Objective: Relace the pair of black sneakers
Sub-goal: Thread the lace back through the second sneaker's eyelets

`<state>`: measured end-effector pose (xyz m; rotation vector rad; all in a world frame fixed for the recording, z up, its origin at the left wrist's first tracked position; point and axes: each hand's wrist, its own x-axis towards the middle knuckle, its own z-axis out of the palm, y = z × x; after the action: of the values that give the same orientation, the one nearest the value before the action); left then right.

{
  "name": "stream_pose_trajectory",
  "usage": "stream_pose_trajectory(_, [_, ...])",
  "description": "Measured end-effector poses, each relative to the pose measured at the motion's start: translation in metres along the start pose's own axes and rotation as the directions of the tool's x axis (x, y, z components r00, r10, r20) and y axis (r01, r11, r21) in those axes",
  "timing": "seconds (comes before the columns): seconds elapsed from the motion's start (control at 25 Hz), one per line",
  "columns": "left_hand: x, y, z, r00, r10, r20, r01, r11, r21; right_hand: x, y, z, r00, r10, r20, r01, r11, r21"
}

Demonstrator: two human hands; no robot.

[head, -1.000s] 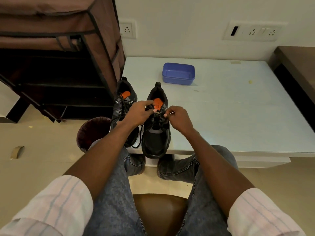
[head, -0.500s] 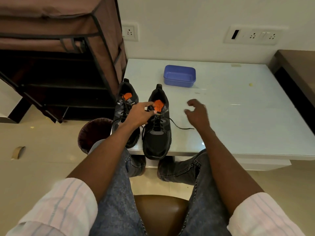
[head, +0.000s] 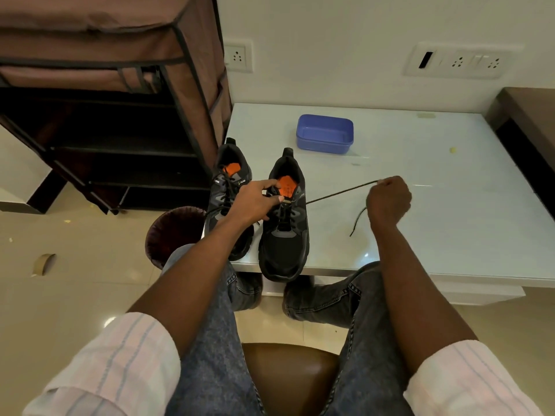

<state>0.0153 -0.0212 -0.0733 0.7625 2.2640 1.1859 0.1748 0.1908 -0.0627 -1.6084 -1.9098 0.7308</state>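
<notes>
Two black sneakers with orange insoles stand side by side at the near left corner of the white table, toes toward me. The left sneaker is laced. My left hand grips the tongue and upper eyelets of the right sneaker. A black lace runs taut from that shoe's top right eyelet out to my right hand, which pinches it above the table. The lace's loose end hangs down to the tabletop beside my right wrist.
A blue plastic box sits farther back on the table. A brown fabric shoe rack stands to the left, with a dark waste bin on the floor beside the table. A dark wooden desk borders the table's right side.
My right hand moved away from the right sneaker to the right, took hold of the lace and pulled it taut. My left hand stayed on the shoe's tongue.
</notes>
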Motion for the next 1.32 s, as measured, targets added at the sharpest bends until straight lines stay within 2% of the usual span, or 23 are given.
stream_pose_trajectory(0.04, [0.000, 0.000, 0.000, 1.000, -0.001, 0.002, 0.001, 1.000, -0.002, 0.001, 0.003, -0.001, 0.999, 0.016, -0.030, -0.018, 0.995, -0.094])
stream_pose_trajectory(0.08, [0.000, 0.000, 0.000, 1.000, -0.004, 0.003, 0.004, 1.000, -0.001, -0.002, 0.003, 0.000, 0.998, -0.049, -0.030, 0.044, 0.988, -0.151])
stream_pose_trajectory(0.12, [0.000, 0.000, 0.001, 1.000, -0.009, 0.003, 0.009, 1.000, -0.003, -0.010, 0.001, 0.003, 0.986, -0.168, 0.019, 0.169, 0.977, -0.129])
stream_pose_trajectory(0.16, [0.000, 0.000, 0.001, 1.000, -0.013, 0.003, 0.013, 1.000, 0.000, -0.021, -0.004, 0.008, 0.943, -0.308, 0.124, 0.313, 0.950, -0.018])
stream_pose_trajectory(0.2, [0.000, -0.001, 0.001, 1.000, -0.012, 0.003, 0.012, 1.000, 0.002, -0.035, -0.010, 0.015, 0.865, -0.415, 0.283, 0.398, 0.910, 0.117])
stream_pose_trajectory(0.24, [0.000, -0.001, 0.002, 1.000, -0.009, 0.004, 0.008, 1.000, 0.004, -0.048, -0.015, 0.020, 0.756, -0.474, 0.452, 0.432, 0.880, 0.199])
stream_pose_trajectory(0.28, [0.000, -0.001, 0.002, 1.000, 0.000, 0.006, 0.000, 1.000, 0.006, -0.058, -0.019, 0.025, 0.645, -0.501, 0.577, 0.466, 0.856, 0.223])
stream_pose_trajectory(0.32, [0.000, -0.002, 0.002, 1.000, 0.005, 0.008, -0.005, 1.000, 0.012, -0.062, -0.021, 0.031, 0.574, -0.498, 0.650, 0.509, 0.839, 0.193])
stream_pose_trajectory(0.36, [0.000, -0.002, 0.001, 1.000, 0.003, 0.008, -0.003, 1.000, 0.013, -0.062, -0.022, 0.034, 0.558, -0.491, 0.670, 0.542, 0.826, 0.154])
stream_pose_trajectory(0.4, [0.000, -0.002, 0.001, 1.000, -0.006, 0.007, 0.006, 1.000, 0.012, -0.058, -0.023, 0.035, 0.578, -0.485, 0.657, 0.547, 0.827, 0.129])
stream_pose_trajectory(0.48, [0.000, -0.002, 0.001, 1.000, -0.022, -0.001, 0.022, 1.000, 0.002, -0.045, -0.020, 0.030, 0.693, -0.462, 0.553, 0.497, 0.862, 0.097])
stream_pose_trajectory(0.56, [0.001, -0.001, 0.002, 0.999, -0.034, -0.001, 0.034, 0.999, 0.008, -0.028, -0.015, 0.020, 0.830, -0.379, 0.409, 0.381, 0.921, 0.079])
stream_pose_trajectory(0.64, [0.002, 0.000, 0.002, 0.999, -0.046, -0.002, 0.046, 0.999, 0.011, -0.017, -0.010, 0.015, 0.896, -0.277, 0.346, 0.266, 0.961, 0.080])
stream_pose_trajectory(0.76, [0.000, 0.002, 0.003, 0.999, -0.049, 0.002, 0.049, 0.999, 0.017, -0.017, -0.006, 0.017, 0.913, -0.202, 0.356, 0.206, 0.978, 0.026])
stream_pose_trajectory(0.92, [-0.003, 0.001, -0.001, 0.999, -0.021, 0.031, 0.019, 0.999, 0.047, -0.024, -0.004, 0.025, 0.859, -0.276, 0.431, 0.361, 0.924, -0.127])
stream_pose_trajectory(1.04, [-0.011, 0.004, -0.006, 1.000, -0.019, -0.004, 0.019, 0.974, 0.227, -0.035, -0.009, 0.028, 0.830, -0.386, 0.403, 0.373, 0.921, 0.115])
stream_pose_trajectory(1.12, [-0.021, 0.008, -0.011, 0.993, -0.046, -0.108, 0.085, 0.918, 0.387, -0.046, -0.015, 0.024, 0.833, -0.397, 0.385, 0.342, 0.917, 0.206])
stream_pose_trajectory(1.16, [-0.027, 0.011, -0.015, 0.988, -0.046, -0.150, 0.103, 0.912, 0.398, -0.051, -0.018, 0.019, 0.814, -0.369, 0.449, 0.290, 0.928, 0.235])
stream_pose_trajectory(1.2, [-0.033, 0.012, -0.018, 0.988, -0.063, -0.144, 0.108, 0.936, 0.335, -0.055, -0.021, 0.015, 0.761, -0.334, 0.557, 0.208, 0.938, 0.278])
stream_pose_trajectory(1.24, [-0.038, 0.014, -0.019, 0.993, -0.085, -0.087, 0.102, 0.971, 0.218, -0.060, -0.023, 0.010, 0.658, -0.312, 0.685, 0.108, 0.940, 0.325])
stream_pose_trajectory(1.32, [-0.049, 0.016, -0.022, 0.979, -0.124, 0.164, 0.127, 0.992, -0.007, -0.072, -0.026, 0.002, 0.383, -0.302, 0.873, -0.060, 0.935, 0.349])
